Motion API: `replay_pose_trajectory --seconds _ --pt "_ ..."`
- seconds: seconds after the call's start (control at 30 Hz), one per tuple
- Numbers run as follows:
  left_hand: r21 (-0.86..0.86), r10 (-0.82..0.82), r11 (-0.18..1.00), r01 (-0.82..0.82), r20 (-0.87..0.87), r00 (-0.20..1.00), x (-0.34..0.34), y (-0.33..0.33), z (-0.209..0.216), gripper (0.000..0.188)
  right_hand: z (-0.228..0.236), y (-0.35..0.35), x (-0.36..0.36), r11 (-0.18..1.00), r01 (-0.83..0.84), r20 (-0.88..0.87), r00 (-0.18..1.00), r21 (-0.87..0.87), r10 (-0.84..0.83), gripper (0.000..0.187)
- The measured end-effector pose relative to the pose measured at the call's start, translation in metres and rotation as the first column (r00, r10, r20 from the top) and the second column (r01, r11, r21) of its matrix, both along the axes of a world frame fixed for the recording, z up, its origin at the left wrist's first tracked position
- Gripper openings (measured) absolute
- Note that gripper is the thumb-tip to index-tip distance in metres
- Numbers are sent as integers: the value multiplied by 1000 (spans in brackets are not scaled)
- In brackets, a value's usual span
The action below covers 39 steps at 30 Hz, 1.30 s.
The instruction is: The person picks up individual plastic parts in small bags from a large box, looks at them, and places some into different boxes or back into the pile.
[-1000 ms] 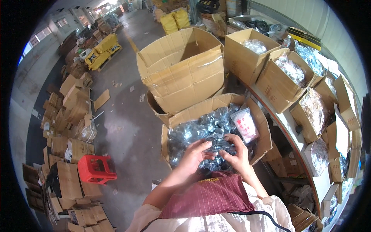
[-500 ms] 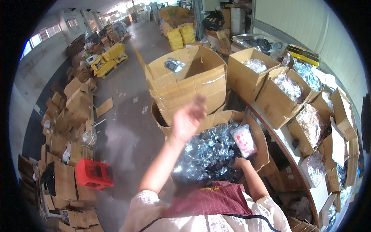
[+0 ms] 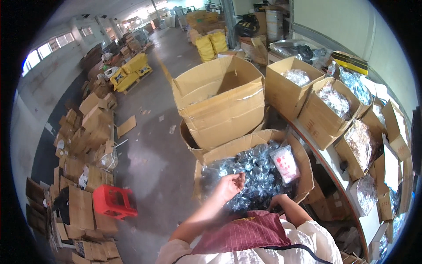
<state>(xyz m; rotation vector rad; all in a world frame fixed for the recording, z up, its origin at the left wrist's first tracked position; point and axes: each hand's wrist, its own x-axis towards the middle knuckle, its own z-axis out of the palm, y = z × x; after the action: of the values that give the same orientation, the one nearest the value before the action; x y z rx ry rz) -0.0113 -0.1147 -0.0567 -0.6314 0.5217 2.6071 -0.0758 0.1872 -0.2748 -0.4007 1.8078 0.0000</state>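
Note:
My left hand [image 3: 230, 186] hangs over the left part of an open cardboard box [image 3: 246, 141]. Its fingers are loosely curled together, and nothing shows in them. Clear plastic packets [image 3: 255, 176] with dark contents fill this box in a loose heap. At the heap's near right side is my right hand [image 3: 278, 202], its fingers hidden down among the packets. A clear bag with pink-white contents and red print [image 3: 285, 163] lies on top at the right. Beyond stands a taller open carton [image 3: 222, 119], its bottom out of sight.
Several cartons of wrapped goods [image 3: 327, 114] line a curved-looking bench [image 3: 323, 158] on my right. A red plastic stool [image 3: 114, 201] stands on the floor at left, near stacked cardboard boxes [image 3: 94, 119]. Yellow sacks [image 3: 131, 72] lie farther off, along the aisle [image 3: 160, 101].
My left hand has come down from above the box's far edge to over the packets. A packet in the air over the tall carton is no longer seen there. My right hand reaches in still.

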Motion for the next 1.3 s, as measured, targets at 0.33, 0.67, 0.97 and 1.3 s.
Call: replay_pose_trajectory --seconds 0.33,0.67,0.97,1.3 --pt "72 -6 997 1 67 998 14 20 -21 25 0 -2 10 974 87 -169 978 -209 -124 64" --pt "100 -24 995 22 24 999 26 9 -23 19 3 -17 -4 976 -202 -87 977 -85 195 74" --pt "29 129 991 -133 117 985 42 -6 -36 23 43 -26 0 787 311 -287 809 -532 -514 51" --pt "-351 -88 936 6 -217 972 30 15 57 47 277 -83 4 -208 388 407 555 -898 -726 27"
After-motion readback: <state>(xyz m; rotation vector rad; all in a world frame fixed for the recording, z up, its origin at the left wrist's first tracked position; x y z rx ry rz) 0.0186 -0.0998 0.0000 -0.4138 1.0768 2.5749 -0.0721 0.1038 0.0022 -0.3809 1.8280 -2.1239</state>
